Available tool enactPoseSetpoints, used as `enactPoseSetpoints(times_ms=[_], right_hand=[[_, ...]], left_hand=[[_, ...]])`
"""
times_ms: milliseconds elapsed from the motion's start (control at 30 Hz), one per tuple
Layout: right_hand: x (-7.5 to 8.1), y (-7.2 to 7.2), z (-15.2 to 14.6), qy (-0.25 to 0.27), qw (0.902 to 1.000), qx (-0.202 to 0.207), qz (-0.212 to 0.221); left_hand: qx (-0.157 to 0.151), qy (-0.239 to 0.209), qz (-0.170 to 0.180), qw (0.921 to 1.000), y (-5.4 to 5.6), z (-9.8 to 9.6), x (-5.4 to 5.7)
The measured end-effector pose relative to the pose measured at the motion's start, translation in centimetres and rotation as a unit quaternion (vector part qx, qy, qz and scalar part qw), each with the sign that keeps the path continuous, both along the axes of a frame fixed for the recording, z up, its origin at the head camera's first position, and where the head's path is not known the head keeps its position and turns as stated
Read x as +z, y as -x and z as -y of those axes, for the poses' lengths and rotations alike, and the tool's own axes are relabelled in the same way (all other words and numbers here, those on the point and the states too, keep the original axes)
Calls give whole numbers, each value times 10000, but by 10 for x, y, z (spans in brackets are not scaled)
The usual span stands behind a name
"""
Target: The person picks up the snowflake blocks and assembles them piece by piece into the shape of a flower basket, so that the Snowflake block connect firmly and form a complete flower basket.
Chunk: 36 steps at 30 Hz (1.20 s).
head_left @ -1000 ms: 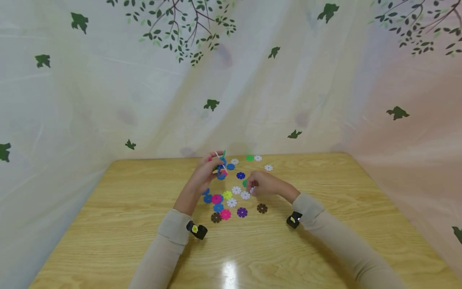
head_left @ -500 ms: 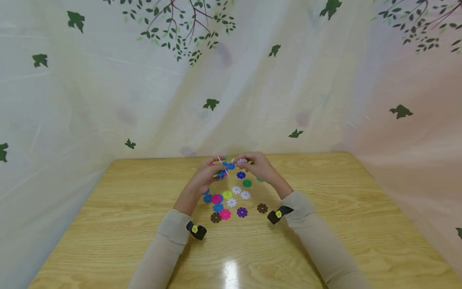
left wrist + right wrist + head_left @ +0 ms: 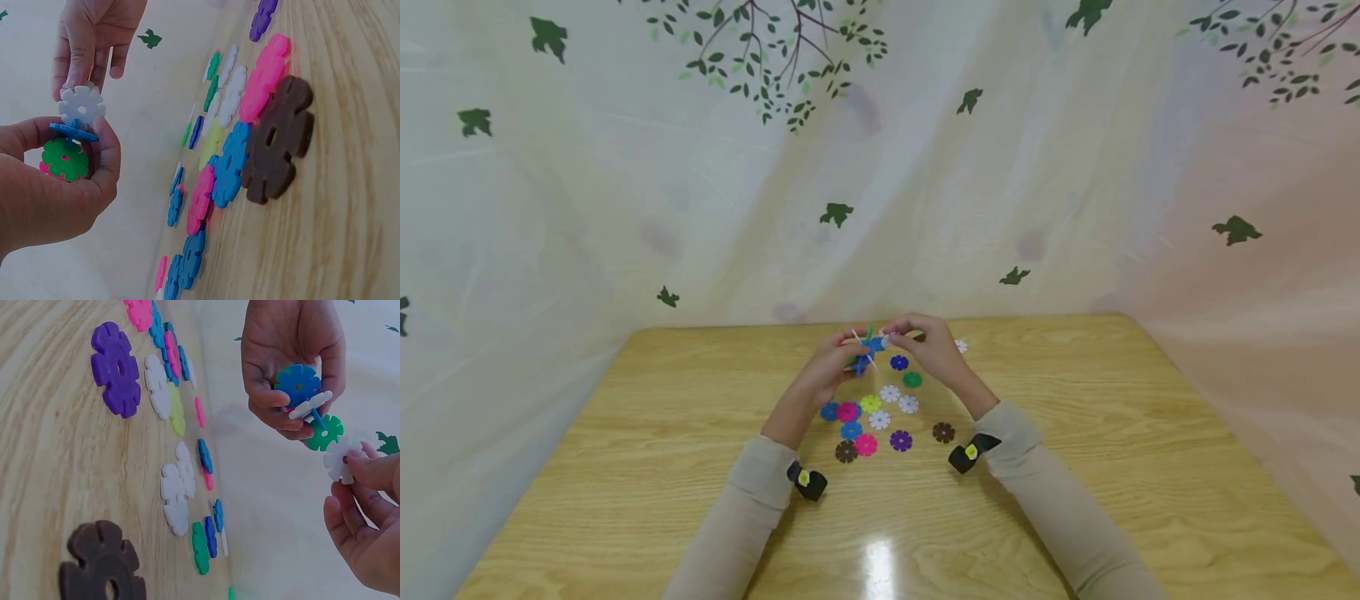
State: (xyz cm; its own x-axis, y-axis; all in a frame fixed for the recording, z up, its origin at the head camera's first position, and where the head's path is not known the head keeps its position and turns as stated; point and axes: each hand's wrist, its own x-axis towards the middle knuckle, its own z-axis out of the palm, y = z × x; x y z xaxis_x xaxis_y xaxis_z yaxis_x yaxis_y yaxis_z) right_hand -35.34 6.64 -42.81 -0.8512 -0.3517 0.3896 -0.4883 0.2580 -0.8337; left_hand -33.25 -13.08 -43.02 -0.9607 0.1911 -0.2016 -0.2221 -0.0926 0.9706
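My left hand [image 3: 826,367] grips a cluster of interlocked flower-shaped plastic discs above the far part of the table. In the left wrist view, a green disc [image 3: 65,159] and a blue disc [image 3: 74,132] of the cluster show. The right wrist view also shows another blue disc [image 3: 297,386] and a white disc [image 3: 310,405] in it. My right hand [image 3: 934,350] pinches a separate white flower disc [image 3: 340,461] between thumb and fingers. That disc meets the cluster's edge; whether its slot is engaged I cannot tell. Fingers hide part of the cluster.
Loose flower discs lie on the wooden table [image 3: 700,500] below my hands, among them a purple disc [image 3: 901,441], a brown disc [image 3: 943,432], a pink disc [image 3: 866,445] and a yellow disc [image 3: 870,404]. A patterned curtain [image 3: 925,208] hangs behind the table.
My right hand has moved from the loose discs at the right over to the cluster, bringing a white disc against it. The left hand has stayed nearly in place, turning the cluster slightly.
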Motion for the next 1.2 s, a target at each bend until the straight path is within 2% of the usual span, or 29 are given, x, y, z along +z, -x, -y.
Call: enactPoseSetpoints(times_ms=[267, 467, 600, 833, 1033, 1133, 1200], right_hand=[[-2, -3, 3, 30, 9998, 128, 120], [-3, -7, 6, 154, 9999, -72, -2], [-3, -11, 9, 197, 9995, -176, -185], [-4, -18, 14, 452, 9944, -179, -938], [-5, -19, 15, 640, 9906, -223, -1186], [-4, -19, 15, 738, 9898, -223, -1200], [-6, -17, 14, 817, 9907, -177, -1077]], left_hand=[[71, -100, -6, 9999, -1, -1, 1], [126, -259, -34, 9996, -3, -2, 3], [121, -478, 33, 9988, -5, -2, 5], [167, -1144, 261, 9930, -9, -4, 9], [18, -1206, 110, 9926, -14, -5, 14], [-52, -1095, -28, 9940, -16, -5, 17], [-66, -858, -158, 9962, -17, -6, 19]])
